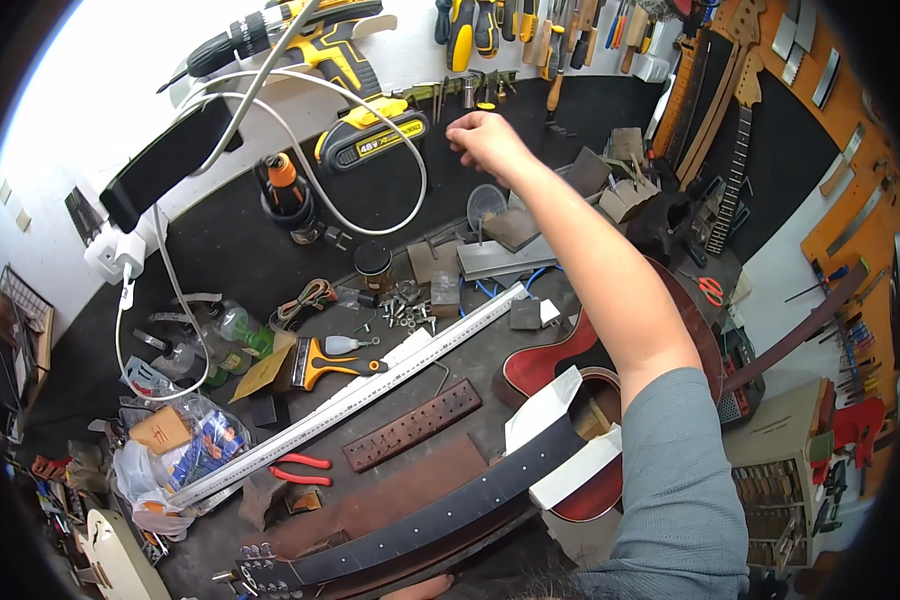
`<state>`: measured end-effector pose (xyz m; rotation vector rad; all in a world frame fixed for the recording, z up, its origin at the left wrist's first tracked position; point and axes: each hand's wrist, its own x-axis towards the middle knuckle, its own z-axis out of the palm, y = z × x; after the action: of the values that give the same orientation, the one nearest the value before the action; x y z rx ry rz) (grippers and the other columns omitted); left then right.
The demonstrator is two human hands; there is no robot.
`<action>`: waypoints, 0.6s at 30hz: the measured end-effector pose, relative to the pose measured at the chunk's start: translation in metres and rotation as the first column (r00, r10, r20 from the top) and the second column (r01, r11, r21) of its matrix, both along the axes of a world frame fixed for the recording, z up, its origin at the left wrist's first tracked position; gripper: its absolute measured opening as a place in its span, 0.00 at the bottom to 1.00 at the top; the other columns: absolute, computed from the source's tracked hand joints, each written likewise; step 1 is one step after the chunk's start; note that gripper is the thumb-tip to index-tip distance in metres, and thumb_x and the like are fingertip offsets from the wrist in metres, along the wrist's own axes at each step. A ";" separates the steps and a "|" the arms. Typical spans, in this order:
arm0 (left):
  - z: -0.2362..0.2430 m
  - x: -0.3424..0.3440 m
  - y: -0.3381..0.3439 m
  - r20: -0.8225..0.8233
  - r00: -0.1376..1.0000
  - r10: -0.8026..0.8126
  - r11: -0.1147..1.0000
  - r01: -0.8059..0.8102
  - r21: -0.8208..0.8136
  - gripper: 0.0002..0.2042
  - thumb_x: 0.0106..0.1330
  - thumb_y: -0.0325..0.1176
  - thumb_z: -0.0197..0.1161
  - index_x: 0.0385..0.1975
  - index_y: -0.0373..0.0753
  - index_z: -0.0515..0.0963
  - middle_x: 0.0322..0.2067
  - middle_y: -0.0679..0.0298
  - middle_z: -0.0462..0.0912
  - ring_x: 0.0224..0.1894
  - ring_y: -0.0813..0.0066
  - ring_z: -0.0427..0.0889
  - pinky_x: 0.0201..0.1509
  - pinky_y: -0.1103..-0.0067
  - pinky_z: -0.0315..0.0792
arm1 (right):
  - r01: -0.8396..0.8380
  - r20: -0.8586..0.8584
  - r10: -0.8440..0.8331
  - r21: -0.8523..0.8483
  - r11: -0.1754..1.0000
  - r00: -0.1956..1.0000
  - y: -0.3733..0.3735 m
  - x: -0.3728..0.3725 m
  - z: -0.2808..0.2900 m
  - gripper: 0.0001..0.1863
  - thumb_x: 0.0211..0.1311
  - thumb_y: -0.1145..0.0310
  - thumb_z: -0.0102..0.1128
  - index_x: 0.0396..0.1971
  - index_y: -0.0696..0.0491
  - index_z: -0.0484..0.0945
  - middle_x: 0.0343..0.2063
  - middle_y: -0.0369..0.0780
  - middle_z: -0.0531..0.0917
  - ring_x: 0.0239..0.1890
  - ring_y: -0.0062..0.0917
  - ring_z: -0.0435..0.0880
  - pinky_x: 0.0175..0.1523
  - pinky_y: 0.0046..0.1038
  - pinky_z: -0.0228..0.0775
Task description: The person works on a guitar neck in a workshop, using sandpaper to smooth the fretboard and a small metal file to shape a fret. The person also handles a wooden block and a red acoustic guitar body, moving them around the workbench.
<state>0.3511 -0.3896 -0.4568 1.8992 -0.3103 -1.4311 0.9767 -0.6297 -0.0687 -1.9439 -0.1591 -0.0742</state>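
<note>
My right hand point(480, 140) is raised beside the yellow-and-black battery point(370, 135) and below the hanging hand tools, its fingers curled; whatever they hold, if anything, is too small to make out. Down at the lower edge, my left hand point(420, 590) lies by the underside of a guitar neck point(430, 500) with a dark fingerboard, its fingers mostly hidden. That neck runs to a dark red guitar body point(540, 370), where white paper point(540, 420) is laid beside the fingerboard. A drilled brown wooden strip point(410, 425) and red-handled pliers point(300, 468) are nearby.
A long white ruler point(250, 455) crosses the bench diagonally, near a putty knife point(335, 365). Small metal parts point(405, 310), bottles point(255, 335) and bags point(160, 450) clutter the bench. White cables point(420, 185) loop from a phone point(165, 160). Spare necks point(740, 150) stand at right.
</note>
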 end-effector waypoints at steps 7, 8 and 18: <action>0.003 -0.025 0.001 -0.044 0.999 -0.016 0.999 0.014 -0.032 0.26 0.73 0.34 0.62 0.70 0.35 0.72 0.64 0.44 0.83 0.67 0.45 0.83 0.69 0.57 0.77 | 0.015 -0.093 -0.014 0.010 1.000 0.996 -0.019 0.016 -0.023 0.12 0.74 0.65 0.68 0.48 0.56 0.89 0.34 0.36 0.89 0.24 0.19 0.83 0.25 0.24 0.69; 0.004 -0.030 0.000 -0.048 0.999 -0.019 0.999 0.017 -0.042 0.27 0.72 0.34 0.62 0.70 0.35 0.72 0.65 0.45 0.82 0.67 0.45 0.83 0.69 0.58 0.77 | 0.036 -0.117 -0.032 0.025 0.999 0.993 -0.029 0.020 -0.025 0.12 0.74 0.65 0.68 0.48 0.56 0.89 0.34 0.36 0.89 0.24 0.19 0.83 0.25 0.24 0.69; 0.059 -0.048 -0.029 -0.058 0.998 -0.005 1.000 0.006 0.031 0.28 0.70 0.35 0.66 0.71 0.41 0.70 0.65 0.47 0.82 0.67 0.46 0.83 0.69 0.58 0.77 | 0.351 0.273 -0.330 -0.033 0.936 0.904 -0.054 0.036 -0.035 0.10 0.72 0.62 0.70 0.38 0.54 0.87 0.31 0.41 0.90 0.33 0.34 0.91 0.42 0.38 0.82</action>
<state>0.3035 -0.4187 -0.3981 1.8790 -0.2675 -1.4995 1.0125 -0.6836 -0.1040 -2.0193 0.0063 -0.5689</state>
